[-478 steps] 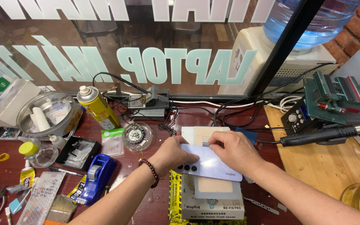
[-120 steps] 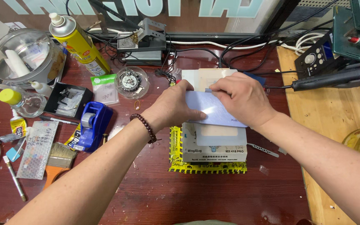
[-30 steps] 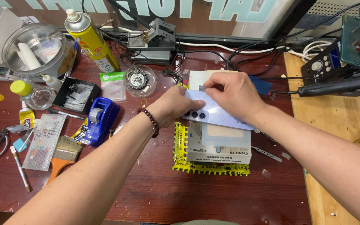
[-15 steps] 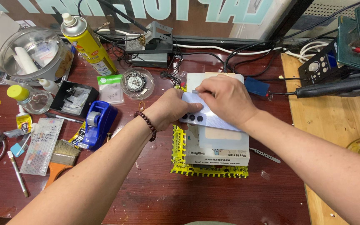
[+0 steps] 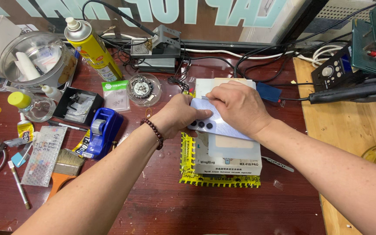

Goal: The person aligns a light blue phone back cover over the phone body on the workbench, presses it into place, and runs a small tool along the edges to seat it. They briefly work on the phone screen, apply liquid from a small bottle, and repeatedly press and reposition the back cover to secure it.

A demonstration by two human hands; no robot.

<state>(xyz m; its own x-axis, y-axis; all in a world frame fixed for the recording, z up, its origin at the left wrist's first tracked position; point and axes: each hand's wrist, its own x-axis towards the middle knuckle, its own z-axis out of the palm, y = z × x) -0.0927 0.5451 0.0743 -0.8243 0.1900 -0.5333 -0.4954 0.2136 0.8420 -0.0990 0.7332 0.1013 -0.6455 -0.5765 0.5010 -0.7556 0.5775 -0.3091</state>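
Note:
A pale lilac smartphone (image 5: pixel 216 124) lies back-up, its three camera lenses showing, on a white heating-plate box (image 5: pixel 227 154) edged with yellow tape. My left hand (image 5: pixel 177 115), with a dark bead bracelet at the wrist, grips the phone's left end, thumb over the edge near the lenses. My right hand (image 5: pixel 240 106) lies on top of the phone's upper right part, fingers curled and pressing at its top edge. Whether a tool is under the right fingers is hidden.
Left of the box: a blue tape dispenser (image 5: pixel 101 132), brush (image 5: pixel 66 167), yellow spray can (image 5: pixel 90 45), glass bowl (image 5: pixel 35 58), small dish of parts (image 5: pixel 142 87), black tray (image 5: pixel 75 106). Behind: a soldering stand (image 5: pixel 155 48) and cables. Right: a wooden board (image 5: pixel 344 130) with a hot-air handle (image 5: pixel 353 91).
Both hands have stayed on the phone over the box. The right hand has shifted a little along the top edge; the view has drifted slightly.

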